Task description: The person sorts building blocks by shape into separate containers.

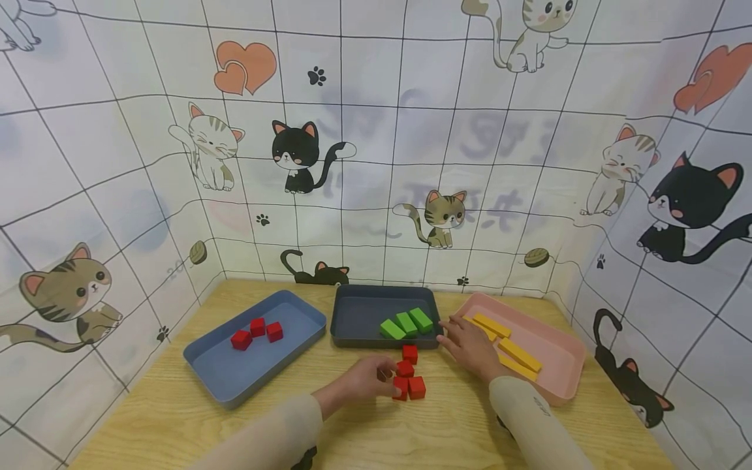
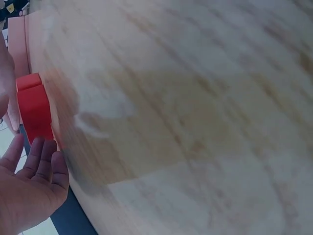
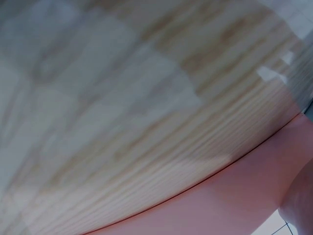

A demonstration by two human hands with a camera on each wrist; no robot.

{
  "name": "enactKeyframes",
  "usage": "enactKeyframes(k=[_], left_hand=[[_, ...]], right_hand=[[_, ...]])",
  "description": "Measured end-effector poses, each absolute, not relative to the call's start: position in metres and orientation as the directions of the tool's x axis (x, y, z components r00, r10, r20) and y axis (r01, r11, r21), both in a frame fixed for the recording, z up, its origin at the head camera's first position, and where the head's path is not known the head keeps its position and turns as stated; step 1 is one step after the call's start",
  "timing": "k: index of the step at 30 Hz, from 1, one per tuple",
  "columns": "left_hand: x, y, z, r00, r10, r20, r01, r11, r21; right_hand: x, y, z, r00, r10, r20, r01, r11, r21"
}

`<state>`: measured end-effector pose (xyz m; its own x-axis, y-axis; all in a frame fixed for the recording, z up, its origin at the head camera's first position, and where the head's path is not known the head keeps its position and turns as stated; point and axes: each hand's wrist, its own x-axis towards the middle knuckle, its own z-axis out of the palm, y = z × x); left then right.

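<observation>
Several red cubes (image 1: 417, 388) lie close together on the wooden table, in front of the dark tray. My left hand (image 1: 365, 378) is at their left side, its fingertips at the nearest left cube; whether they touch it is hard to tell. In the left wrist view, the fingers (image 2: 45, 164) of that hand look loosely extended beside the red cubes (image 2: 35, 107). My right hand (image 1: 472, 347) reaches over the near left corner of the pink tray (image 1: 561, 365), fingers extended toward the dark tray's right end. I see nothing held in it.
Three red cubes (image 1: 258, 327) sit in the blue tray (image 1: 226, 378) on the left. The dark tray (image 1: 358, 320) at the back holds three green blocks (image 1: 407, 323). Several yellow bars (image 1: 519, 354) lie in the pink tray. A cat-print cloth (image 1: 370, 163) hangs behind the table (image 1: 352, 437).
</observation>
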<state>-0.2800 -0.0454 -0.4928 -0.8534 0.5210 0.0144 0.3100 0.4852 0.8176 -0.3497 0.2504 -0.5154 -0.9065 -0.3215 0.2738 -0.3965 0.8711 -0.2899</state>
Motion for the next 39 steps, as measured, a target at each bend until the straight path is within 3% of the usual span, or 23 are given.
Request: enactKeyframes(k=[39], left_hand=[[-0.2788, -0.0455, -0.4961, -0.878, 0.478, -0.018, 0.254, 0.499, 0.828]], right_hand=[[-0.3484, 0.2496, -0.5134, -0.908, -0.326, 0.264, -0.396, 0.874, -0.28]])
